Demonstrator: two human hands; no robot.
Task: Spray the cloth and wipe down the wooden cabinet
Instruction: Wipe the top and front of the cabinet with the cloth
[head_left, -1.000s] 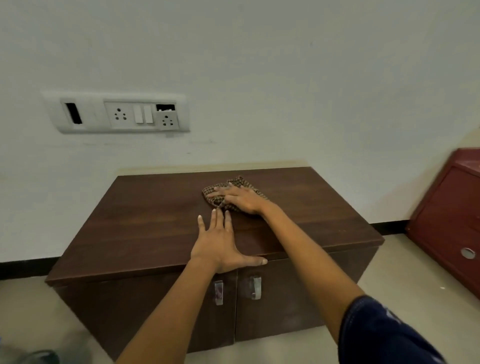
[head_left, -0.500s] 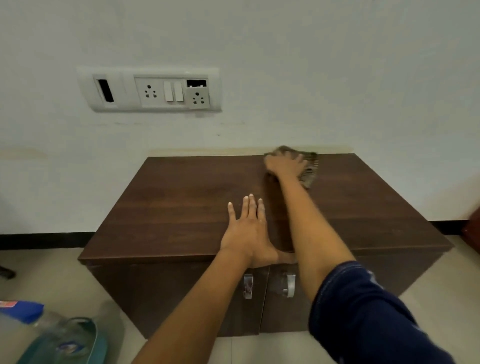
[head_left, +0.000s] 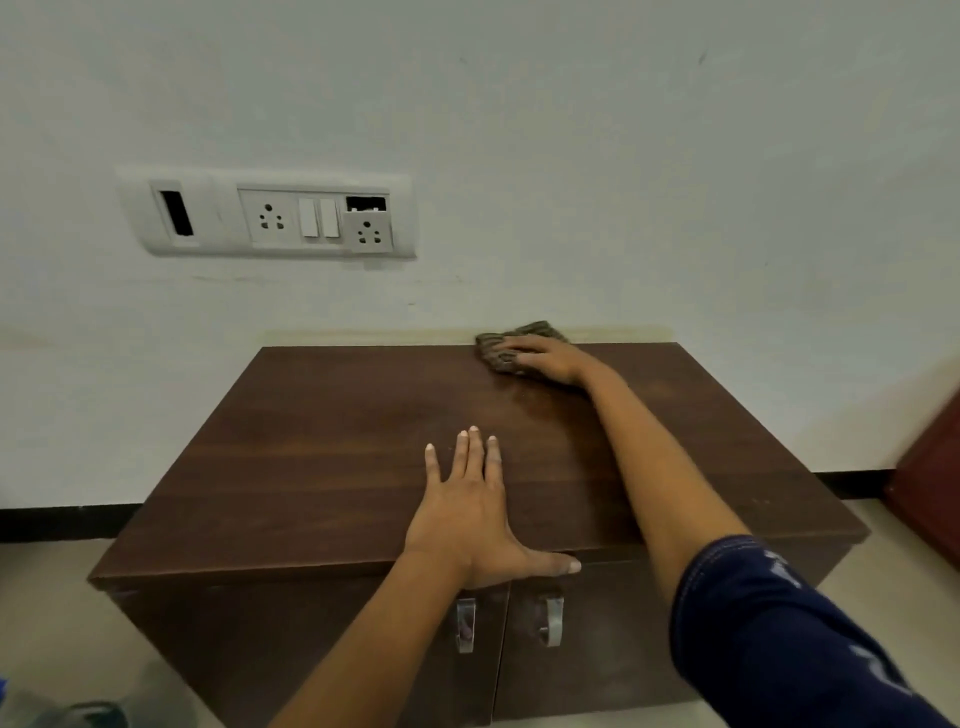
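Big pale white wall (head_left: 623, 156) fills most of what I see, scuffed here and there. Below it stands the dark brown wooden cabinet (head_left: 337, 467), low and wide, its flat top running back to the wall and two doors on the front. Beige tiled floor (head_left: 47, 623) lies on either side, with a black skirting strip (head_left: 52, 519) along the foot of the wall. At the right edge there's a slice of dark red furniture (head_left: 930, 493), blurred. On the wall above the cabinet's left half sits the long white switch and socket panel (head_left: 270, 215).

Now the hands. My left grip (head_left: 467, 519) is wide open, palm down on the cabinet top at the front edge, fingers straight and pointing at the wall, thumb splayed out to the right along the edge. It holds nothing. My right arm, in a navy blue sleeve (head_left: 779, 649), reaches across to the back. There my right grip (head_left: 550, 358) lies on the cloth, fingers stretched leftward over it and pressing it onto the wood, not closed round it.

The small brown checked cloth (head_left: 501, 351) is bunched up at the rear edge of the top, right of centre, against the wall. It pokes out past my fingertips and behind my knuckles.

Two small metal door handles (head_left: 465, 623) hang just under my left thumb.
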